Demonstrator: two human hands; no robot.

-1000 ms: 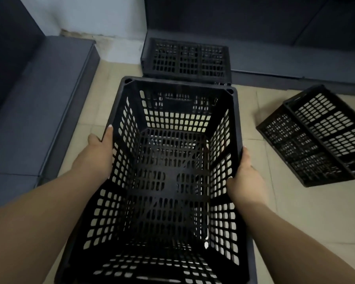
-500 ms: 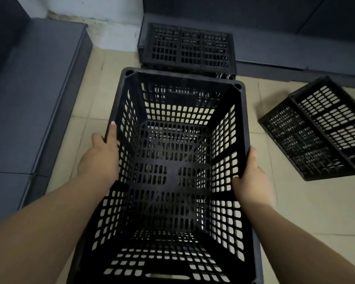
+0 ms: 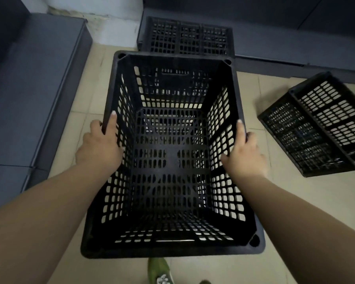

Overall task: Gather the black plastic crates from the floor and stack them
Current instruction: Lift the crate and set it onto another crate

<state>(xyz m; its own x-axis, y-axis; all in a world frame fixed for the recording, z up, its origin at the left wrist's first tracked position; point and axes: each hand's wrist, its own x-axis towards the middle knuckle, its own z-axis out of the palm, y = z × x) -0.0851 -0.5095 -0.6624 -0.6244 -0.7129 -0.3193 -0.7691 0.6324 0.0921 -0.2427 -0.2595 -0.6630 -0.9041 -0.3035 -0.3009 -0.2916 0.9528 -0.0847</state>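
At the far left a dark grey cushioned bench (image 3: 29, 89) runs along the edge of the beige tiled floor (image 3: 295, 212), and behind it a pale wall (image 3: 103, 9) shows stains near its base. Next comes the left hand (image 3: 99, 148), which grips the left rim of the big black crate (image 3: 170, 160); its thumb lies inside along the wall of the crate and the other fingers curl around the outside of the rim. This crate is upright with its open side up, in the middle of the view directly in front of the person, and through its perforated bottom and walls the floor is visible. Whether it rests on the floor or hangs just above it, I cannot tell. Behind it, touching the low grey platform (image 3: 295, 48) at the back, a second black crate (image 3: 189, 37) stands with a perforated face toward the camera. The right hand (image 3: 244, 152) clamps the right rim in the same manner, thumb inside and fingers outside. Below the crate a green shoe (image 3: 159, 271) shows. Further right, well apart from the held crate, a third black crate (image 3: 320, 128) lies tilted on the floor.
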